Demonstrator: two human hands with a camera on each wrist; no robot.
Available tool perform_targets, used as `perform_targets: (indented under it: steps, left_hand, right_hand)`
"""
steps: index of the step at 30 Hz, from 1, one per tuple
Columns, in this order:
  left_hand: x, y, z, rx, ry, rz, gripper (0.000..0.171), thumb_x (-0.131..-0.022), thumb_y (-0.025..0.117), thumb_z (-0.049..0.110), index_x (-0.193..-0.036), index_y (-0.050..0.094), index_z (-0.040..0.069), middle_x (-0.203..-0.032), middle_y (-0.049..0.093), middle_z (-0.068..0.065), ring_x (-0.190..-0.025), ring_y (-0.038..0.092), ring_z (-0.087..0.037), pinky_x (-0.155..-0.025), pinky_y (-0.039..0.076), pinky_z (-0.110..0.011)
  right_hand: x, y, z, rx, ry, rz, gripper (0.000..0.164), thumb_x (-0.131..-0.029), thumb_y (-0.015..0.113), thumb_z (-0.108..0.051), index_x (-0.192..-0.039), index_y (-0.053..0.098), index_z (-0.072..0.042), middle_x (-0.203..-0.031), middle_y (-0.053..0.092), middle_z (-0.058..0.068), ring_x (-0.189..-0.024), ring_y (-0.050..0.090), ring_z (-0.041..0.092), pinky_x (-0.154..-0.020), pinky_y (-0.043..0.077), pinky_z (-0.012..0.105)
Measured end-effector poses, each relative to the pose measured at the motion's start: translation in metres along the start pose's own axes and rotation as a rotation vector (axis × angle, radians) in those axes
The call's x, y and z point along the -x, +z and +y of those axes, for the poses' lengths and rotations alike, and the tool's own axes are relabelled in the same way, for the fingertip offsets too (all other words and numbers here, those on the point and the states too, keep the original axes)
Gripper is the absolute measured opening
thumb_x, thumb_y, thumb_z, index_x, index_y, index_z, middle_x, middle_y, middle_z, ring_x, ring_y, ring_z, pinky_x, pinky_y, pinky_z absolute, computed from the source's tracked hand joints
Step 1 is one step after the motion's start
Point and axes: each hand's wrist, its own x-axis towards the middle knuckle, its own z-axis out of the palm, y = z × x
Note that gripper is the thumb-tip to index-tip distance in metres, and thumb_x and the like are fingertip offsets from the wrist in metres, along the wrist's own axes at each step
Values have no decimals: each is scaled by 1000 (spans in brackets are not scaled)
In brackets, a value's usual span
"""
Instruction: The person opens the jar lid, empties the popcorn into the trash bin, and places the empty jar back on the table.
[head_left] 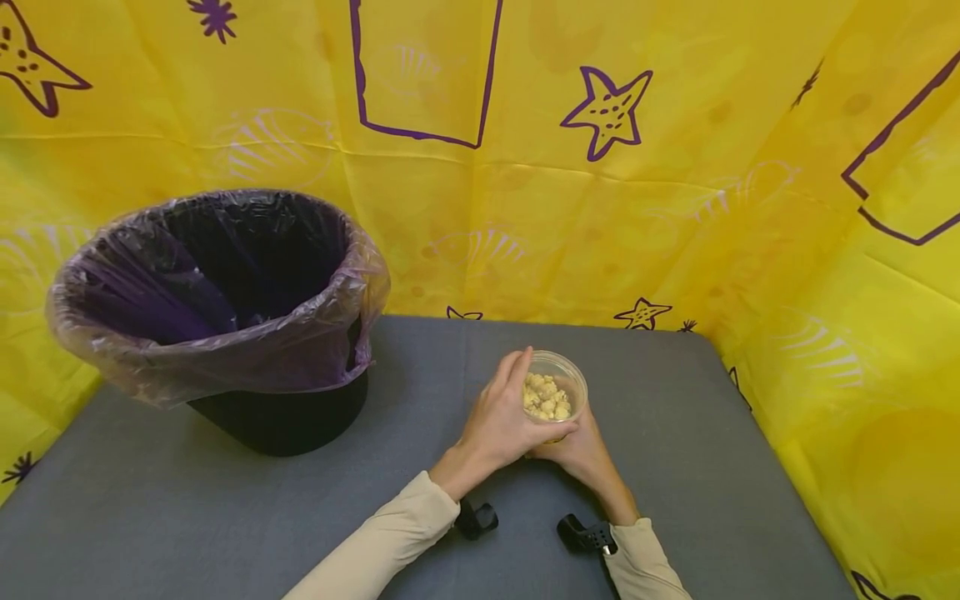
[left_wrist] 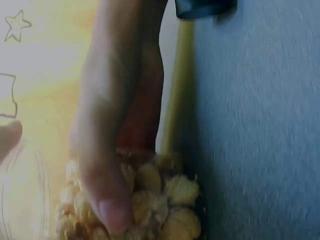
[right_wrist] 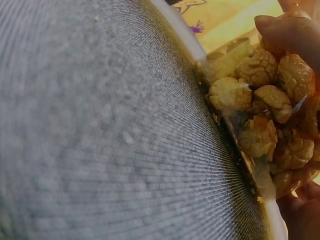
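Near the middle of the table, both hands hold a clear round plastic tub (head_left: 579,385). Pale, lumpy, wrinkled nut-like pieces (head_left: 547,398) show through its open top. My left hand (head_left: 495,421) grips it from the left, with fingers along the far side and the thumb across the near rim. Below and to the right, my right hand (head_left: 588,454) holds the tub's lower part, its fingers partly hidden. In the left wrist view a thumb lies over the pieces (left_wrist: 182,190). The right wrist view shows the wrinkled pieces (right_wrist: 257,135) close up through the clear wall.
A black bin (head_left: 285,421) lined with a translucent purple bag (head_left: 315,350) stands at the table's left. The grey table (head_left: 675,458) ends at a yellow patterned cloth backdrop (head_left: 540,208) behind and right. Black wrist-worn devices (head_left: 477,521) hang by both sleeves.
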Motion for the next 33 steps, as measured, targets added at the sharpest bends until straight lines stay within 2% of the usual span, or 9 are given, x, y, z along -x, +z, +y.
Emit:
perform_targets:
  steps: [4, 7, 12, 17, 19, 22, 26, 30, 33]
  left_hand:
    - [4, 4, 5, -44, -19, 50, 113, -68, 83, 60, -154, 32, 6, -146, 45, -11, -121, 58, -31, -96, 53, -46]
    - [5, 1, 7, -72, -26, 43, 114, -69, 83, 61, -154, 31, 5, -146, 45, -12, -123, 56, -31, -97, 53, -47]
    - [-3, -10, 2, -55, 8, -52, 114, -67, 85, 59, -153, 33, 5, -151, 42, -12, -139, 43, -32, -112, 40, -50]
    - [-16, -20, -11, 35, 89, -203, 108, -68, 88, 49, -153, 33, 9, -156, 36, -8, -139, 44, -28, -110, 43, -47]
    - [-19, -23, -16, 69, 100, -261, 107, -69, 88, 46, -154, 33, 12, -157, 34, -6, -138, 45, -26, -110, 44, -46]
    - [-21, -25, -20, 93, 115, -305, 107, -70, 88, 45, -155, 32, 14, -157, 34, -5, -140, 43, -25, -112, 42, -46]
    - [-17, -21, -21, 68, 123, -259, 104, -72, 86, 48, -155, 34, 14, -155, 37, -4, -136, 47, -24, -108, 45, -44]
    - [-9, -14, -15, 13, 137, -141, 100, -73, 84, 50, -153, 38, 11, -152, 41, -6, -128, 55, -25, -100, 52, -44]
    - [-4, -9, -9, -25, 149, -46, 98, -72, 85, 50, -149, 41, 9, -148, 43, -8, -123, 57, -27, -95, 54, -45]
  right_hand:
    - [-1, 0, -1, -4, -5, 1, 107, -61, 92, -7, -148, 30, -1, -145, 44, 16, -131, 45, 27, -109, 37, 35]
    - [-1, 1, -1, -13, -15, -3, 104, -61, 92, -6, -146, 33, -1, -144, 45, 16, -130, 46, 27, -108, 39, 33]
    - [-1, 2, -2, -33, -9, -9, 106, -60, 94, -7, -145, 33, -4, -147, 41, 14, -132, 43, 26, -108, 38, 36]
    - [-1, 3, -2, -61, 15, -10, 108, -58, 97, -12, -145, 33, -11, -146, 42, 7, -129, 45, 22, -105, 40, 29]
    - [-1, 4, -2, -78, 15, -15, 109, -57, 97, -12, -145, 32, -13, -145, 42, 5, -128, 45, 21, -105, 41, 27]
    - [1, 4, -2, -71, 11, -15, 111, -57, 97, -14, -147, 31, -12, -145, 42, 4, -127, 46, 20, -104, 41, 27]
    - [3, 4, -2, -34, 14, -9, 113, -58, 98, -17, -148, 30, -9, -145, 42, 4, -127, 46, 20, -106, 41, 34]
    - [3, 3, -1, -11, 6, 2, 111, -59, 97, -16, -148, 30, -7, -146, 42, 7, -129, 46, 22, -108, 39, 44]
    - [3, 3, 0, 1, -8, 11, 109, -59, 95, -13, -147, 31, -5, -147, 42, 10, -130, 45, 23, -108, 38, 46]
